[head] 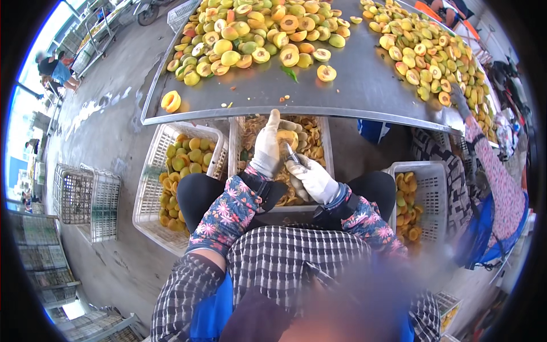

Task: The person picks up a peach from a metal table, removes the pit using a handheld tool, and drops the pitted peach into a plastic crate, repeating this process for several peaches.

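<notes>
My left hand (pixel 269 147), in a white knit glove, holds a halved yellow peach (pixel 287 137) cut side up over a crate. My right hand (pixel 314 177), gloved too, grips a small metal pitting tool (pixel 292 153) whose tip meets the fruit. Beneath both hands, the white plastic crate (pixel 234 147) contains pits and scraps (pixel 316 141). Halved peaches (pixel 256 34) lie piled on the metal table (pixel 256 94) beyond. One hollowed half (pixel 171 101) rests near the table's left corner, and a cut half (pixel 326 73) with its stone sits nearer the middle.
Crates of peach halves stand to the left (pixel 143 205) and right (pixel 431 201) of my knees. At the right, a co-worker's gloved hand (pixel 460 100) reaches into another peach pile (pixel 436 55). Empty crates (pixel 104 205) stand on the floor further left. The table's metal edge (pixel 239 113) runs just beyond my hands.
</notes>
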A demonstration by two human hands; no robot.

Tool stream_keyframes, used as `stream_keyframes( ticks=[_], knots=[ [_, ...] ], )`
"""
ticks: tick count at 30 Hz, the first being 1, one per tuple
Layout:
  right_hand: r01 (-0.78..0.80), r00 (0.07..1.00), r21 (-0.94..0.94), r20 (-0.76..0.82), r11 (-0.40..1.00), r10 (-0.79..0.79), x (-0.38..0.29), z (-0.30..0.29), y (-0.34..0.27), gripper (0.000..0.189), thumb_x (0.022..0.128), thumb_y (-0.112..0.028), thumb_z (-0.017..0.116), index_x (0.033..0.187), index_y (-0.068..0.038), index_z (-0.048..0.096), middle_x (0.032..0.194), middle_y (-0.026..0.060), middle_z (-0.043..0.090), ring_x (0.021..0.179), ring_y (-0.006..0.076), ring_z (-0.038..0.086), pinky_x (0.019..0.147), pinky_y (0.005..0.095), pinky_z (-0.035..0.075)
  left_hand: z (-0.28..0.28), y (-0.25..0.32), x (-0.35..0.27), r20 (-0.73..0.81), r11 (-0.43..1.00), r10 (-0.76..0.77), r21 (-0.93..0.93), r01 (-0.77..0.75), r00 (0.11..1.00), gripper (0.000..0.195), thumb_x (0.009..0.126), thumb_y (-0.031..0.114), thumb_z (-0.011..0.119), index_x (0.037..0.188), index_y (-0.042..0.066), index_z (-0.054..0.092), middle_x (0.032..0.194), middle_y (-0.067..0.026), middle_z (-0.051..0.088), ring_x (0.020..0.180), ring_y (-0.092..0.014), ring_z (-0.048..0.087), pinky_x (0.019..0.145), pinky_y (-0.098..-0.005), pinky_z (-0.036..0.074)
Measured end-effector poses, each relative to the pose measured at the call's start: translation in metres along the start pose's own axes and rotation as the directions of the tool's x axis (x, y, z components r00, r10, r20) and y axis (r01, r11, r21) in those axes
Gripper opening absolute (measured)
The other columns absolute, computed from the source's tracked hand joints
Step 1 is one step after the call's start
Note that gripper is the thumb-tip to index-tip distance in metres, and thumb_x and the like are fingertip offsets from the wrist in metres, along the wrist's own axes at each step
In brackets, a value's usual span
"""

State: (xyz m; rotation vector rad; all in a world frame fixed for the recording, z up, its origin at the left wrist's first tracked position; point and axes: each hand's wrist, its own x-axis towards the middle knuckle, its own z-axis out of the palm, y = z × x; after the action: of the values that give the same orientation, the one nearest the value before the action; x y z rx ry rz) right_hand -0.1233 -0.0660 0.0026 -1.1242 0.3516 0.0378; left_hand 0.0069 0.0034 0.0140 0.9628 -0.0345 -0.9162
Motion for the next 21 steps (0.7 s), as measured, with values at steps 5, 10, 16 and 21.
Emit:
stream_keyframes(
  ticks=[5, 10, 16, 21],
  knots=[
    [-0.264, 0.96, 0.35, 0.007, 0.899, 0.279, -0.014, 0.003, -0.009, 0.013, 0.096, -0.026, 0.055, 0.091, -0.014, 0.051, 0.057, -0.0029, 0.043, 0.04, 0.0096, 0.038, 0.036, 0.0253, 0.03, -0.008, -0.008, 0.008, 0.025, 0.983, 0.037, 0.179, -0.04, 0.999, 0.056, 0.092, 0.054, 0.051, 0.092, 0.0, 0.062, 0.074, -0.0107, 0.065, 0.063, -0.016, 0.062, 0.053, -0.0271, 0.046],
    [-0.44, 0.892, 0.549, 0.358, 0.71, 0.276, -0.023, -0.019, 0.005, 0.032, 0.1, -0.041, 0.041, 0.089, -0.012, 0.051, 0.056, -0.0034, 0.037, 0.04, 0.0087, 0.028, 0.037, 0.0242, 0.022, 0.001, -0.011, -0.01, 0.165, 0.96, 0.025, 0.27, -0.07, 0.986, 0.053, 0.096, 0.046, 0.047, 0.09, -0.004, 0.062, 0.076, -0.0151, 0.066, 0.062, -0.019, 0.061, 0.058, -0.0281, 0.048],
    [-0.364, 0.926, 0.515, 0.289, 0.776, 0.243, -0.037, -0.02, -0.01, 0.024, 0.099, -0.037, 0.046, 0.088, -0.015, 0.051, 0.056, -0.0035, 0.039, 0.04, 0.0079, 0.03, 0.037, 0.0237, 0.022, 0.023, -0.01, -0.004, 0.139, 0.972, -0.027, 0.234, -0.007, 0.99, 0.046, 0.093, 0.041, 0.056, 0.087, -0.005, 0.061, 0.076, -0.0173, 0.066, 0.064, -0.024, 0.065, 0.062, -0.0347, 0.056],
    [-0.211, 0.977, 0.191, 0.068, 0.959, 0.201, -0.035, -0.028, 0.006, 0.027, 0.097, -0.033, 0.051, 0.103, -0.007, 0.054, 0.069, 0.0016, 0.053, 0.053, 0.012, 0.05, 0.048, 0.0253, 0.038, 0.006, -0.009, 0.02, 0.046, 0.873, 0.214, 0.44, -0.212, 0.976, 0.04, 0.091, 0.037, 0.062, 0.088, -0.003, 0.066, 0.078, -0.0137, 0.068, 0.065, -0.02, 0.065, 0.058, -0.0295, 0.054]
  ],
)
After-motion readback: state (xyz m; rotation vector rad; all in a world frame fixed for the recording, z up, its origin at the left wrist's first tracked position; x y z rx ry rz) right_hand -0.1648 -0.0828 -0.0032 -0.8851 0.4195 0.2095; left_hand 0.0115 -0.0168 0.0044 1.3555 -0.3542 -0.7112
